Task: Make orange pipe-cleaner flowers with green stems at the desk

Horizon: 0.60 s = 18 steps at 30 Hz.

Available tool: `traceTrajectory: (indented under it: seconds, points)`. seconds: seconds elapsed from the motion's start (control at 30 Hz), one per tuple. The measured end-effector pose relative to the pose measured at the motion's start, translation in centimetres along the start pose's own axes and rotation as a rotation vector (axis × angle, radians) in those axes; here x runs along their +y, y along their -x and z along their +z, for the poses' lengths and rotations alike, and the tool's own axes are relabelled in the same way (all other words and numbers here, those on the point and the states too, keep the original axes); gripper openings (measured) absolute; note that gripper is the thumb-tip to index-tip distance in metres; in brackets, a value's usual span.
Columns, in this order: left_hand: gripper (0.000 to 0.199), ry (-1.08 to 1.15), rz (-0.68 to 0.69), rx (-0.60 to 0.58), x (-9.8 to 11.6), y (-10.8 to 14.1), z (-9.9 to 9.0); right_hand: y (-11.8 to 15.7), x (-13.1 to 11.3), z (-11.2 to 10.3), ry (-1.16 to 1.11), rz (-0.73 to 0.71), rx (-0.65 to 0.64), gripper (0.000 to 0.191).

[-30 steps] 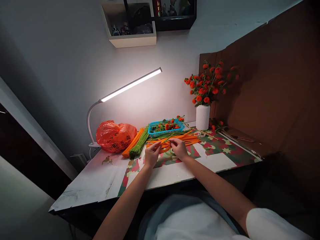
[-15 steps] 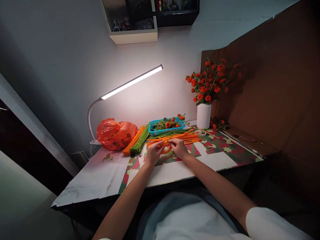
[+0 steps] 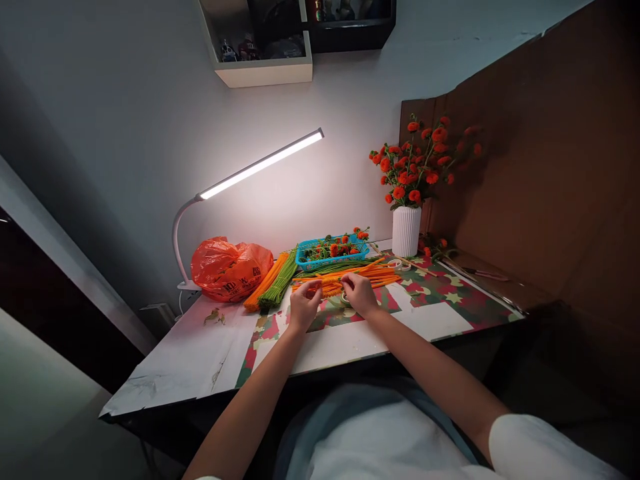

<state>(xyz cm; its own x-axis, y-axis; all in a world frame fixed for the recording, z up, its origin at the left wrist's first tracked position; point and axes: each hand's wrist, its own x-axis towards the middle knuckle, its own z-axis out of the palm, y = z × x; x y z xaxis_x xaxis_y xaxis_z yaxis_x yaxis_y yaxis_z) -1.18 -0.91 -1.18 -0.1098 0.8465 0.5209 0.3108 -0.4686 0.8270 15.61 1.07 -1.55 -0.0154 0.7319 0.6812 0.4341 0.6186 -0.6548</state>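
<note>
Well, biggest of all is the brown panel point(image 3: 540, 180) rising on the right, and next to it runs the table point(image 3: 180, 360), white at the left and camouflage-patterned elsewhere, with pale patches near the front. On the wall above hang boxy shelves point(image 3: 270, 75), and below them a lit lamp point(image 3: 263, 165) leans its bright bar over from the table's far left.

A ribbed white vase point(image 3: 406, 231) stands upright near the back right, full of red-orange flowers point(image 3: 440, 135) (quite a cheerful spot in such a dim room). Across from it, by the lamp's base, slumps an orange plastic bag point(image 3: 230, 267). Between them sits a blue basket point(image 3: 301, 260) with more small blooms and greenery.

Just beside the bag lie 2 bundles, an orange bundle point(image 3: 265, 287) and a green bundle point(image 3: 280, 283), touching lengthwise. Loose orange stems point(image 3: 380, 275) spread in front of the basket, right behind the person's 2 hands. The left hand point(image 3: 305, 305) has its fingers curled; I can't tell whether they grip anything. The right hand point(image 3: 359, 295) has its fingertips drawn together, whatever they might pinch being too small to make out. Smaller again, a tool with pinkish handles point(image 3: 487, 274) lies off to the right.
</note>
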Motion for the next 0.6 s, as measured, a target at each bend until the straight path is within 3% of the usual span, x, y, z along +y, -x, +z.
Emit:
traceTrajectory:
  seconds: [0.23, 0.47, 0.6]
  points:
    - [0.018, -0.104, 0.093, -0.028, 0.33, 0.2, 0.13, -0.18, 0.22, -0.25, 0.053, -0.029, -0.026, 0.017]
    - [0.015, -0.143, 0.131, -0.043, 0.28, 0.32, 0.02, -0.4, 0.67, -0.47, 0.049, -0.103, -0.078, 0.018]
    - [0.016, -0.115, 0.106, -0.027, 0.09, 0.15, 0.16, -0.42, 0.61, -0.34, 0.022, -0.063, -0.048, 0.018]
